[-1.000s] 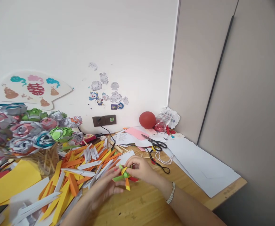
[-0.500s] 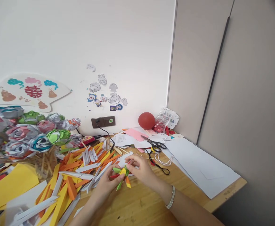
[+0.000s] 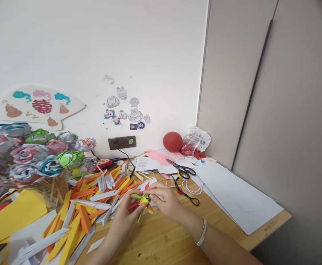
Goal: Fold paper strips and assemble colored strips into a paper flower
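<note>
Between my two hands, over the wooden table, is a small folded-paper piece [image 3: 143,201] in green, yellow, red and orange, with strips sticking out on several sides. My left hand [image 3: 128,209] grips its left side, thumb against the yellow middle. From the right, the fingers of my right hand [image 3: 163,197] close on its upper right edge, near a red strip pointing up. The fingers hide part of the folds. Just left of my left hand lies a pile of folded paper strips [image 3: 85,219] in orange, yellow and white.
Paper flowers [image 3: 30,152] stand at the left, yellow sheets [image 3: 25,217] below them. Black-handled scissors [image 3: 183,170], a bead string [image 3: 192,189] and a red balloon [image 3: 172,141] lie beyond my right hand. White sheets [image 3: 238,198] cover the table's right side.
The fingers of my right hand have straightened somewhat and shifted left over the paper piece. A red strip now shows pointing up above them. The camera view has shifted slightly.
</note>
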A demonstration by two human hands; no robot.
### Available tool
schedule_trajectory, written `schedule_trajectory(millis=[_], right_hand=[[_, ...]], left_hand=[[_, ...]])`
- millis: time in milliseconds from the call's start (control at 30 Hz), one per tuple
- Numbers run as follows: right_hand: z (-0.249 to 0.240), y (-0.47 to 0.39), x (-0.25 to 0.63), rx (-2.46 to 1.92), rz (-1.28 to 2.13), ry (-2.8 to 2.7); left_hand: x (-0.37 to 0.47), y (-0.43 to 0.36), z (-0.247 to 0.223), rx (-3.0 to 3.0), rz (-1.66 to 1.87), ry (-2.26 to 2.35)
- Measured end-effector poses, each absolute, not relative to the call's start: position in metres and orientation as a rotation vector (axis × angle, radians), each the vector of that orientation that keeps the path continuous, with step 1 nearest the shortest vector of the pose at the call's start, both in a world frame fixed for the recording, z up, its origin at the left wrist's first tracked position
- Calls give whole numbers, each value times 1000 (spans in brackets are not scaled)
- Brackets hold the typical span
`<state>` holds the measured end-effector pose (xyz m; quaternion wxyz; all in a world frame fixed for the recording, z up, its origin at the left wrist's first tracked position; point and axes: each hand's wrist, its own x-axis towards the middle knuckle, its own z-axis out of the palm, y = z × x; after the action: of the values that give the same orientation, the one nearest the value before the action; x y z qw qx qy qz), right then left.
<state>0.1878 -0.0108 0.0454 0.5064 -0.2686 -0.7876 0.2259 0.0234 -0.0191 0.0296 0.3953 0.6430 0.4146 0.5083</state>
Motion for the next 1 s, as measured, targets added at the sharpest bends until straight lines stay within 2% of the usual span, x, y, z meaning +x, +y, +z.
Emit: schedule_trajectory(millis=[300, 500, 733, 1000], right_hand=[[50, -7, 197, -666, 704, -1820], [48, -3, 197, -634, 344, -1991], [52, -7, 202, -685, 81, -2132], [44, 1, 200, -708, 369, -2100]], left_hand=[[25, -21, 35, 1581, 1263, 1023], [24, -19, 35, 1607, 1254, 1016], [20, -16, 27, 1708, 1182, 1007], [15, -16, 28, 1789, 952, 1057]])
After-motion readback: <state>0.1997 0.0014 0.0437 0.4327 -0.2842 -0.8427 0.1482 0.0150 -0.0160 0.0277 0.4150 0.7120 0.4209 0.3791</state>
